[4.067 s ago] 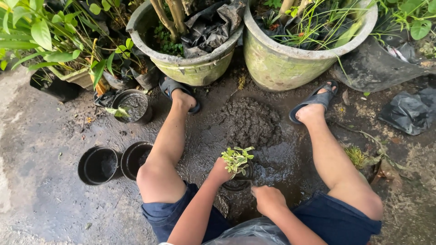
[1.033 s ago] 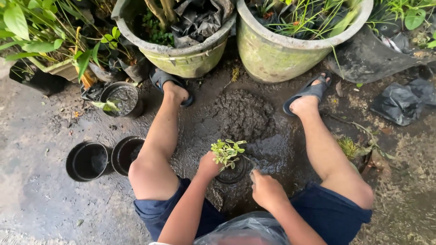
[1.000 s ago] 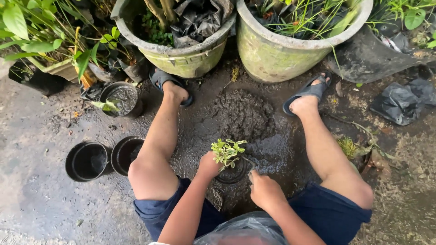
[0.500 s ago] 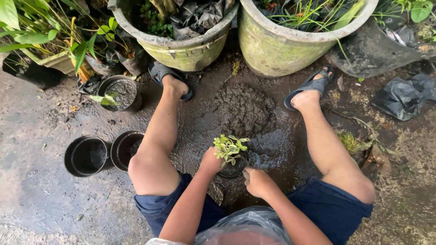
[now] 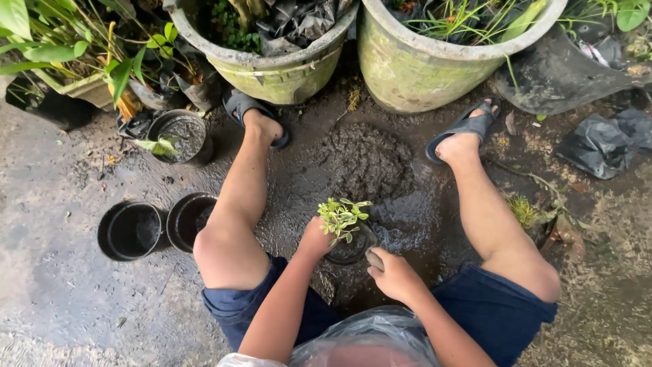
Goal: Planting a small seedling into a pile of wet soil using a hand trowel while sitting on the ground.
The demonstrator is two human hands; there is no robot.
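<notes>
Between person's knees, on wet ground: small black pot (image 5: 350, 246) with leafy seedling (image 5: 341, 216) inside. Left hand (image 5: 314, 238) grasps seedling stem, keeps it upright over pot. Right hand (image 5: 392, 273) at pot's near rim, fingers curled, thumb pressing soil; whether it holds anything, cannot tell. Judgement: keep stem centred and vertical, firm soil evenly around it, gently, without crushing roots. Wet soil heap (image 5: 365, 160) just beyond pot. Two empty black pots (image 5: 129, 230) well left, beside left knee.
</notes>
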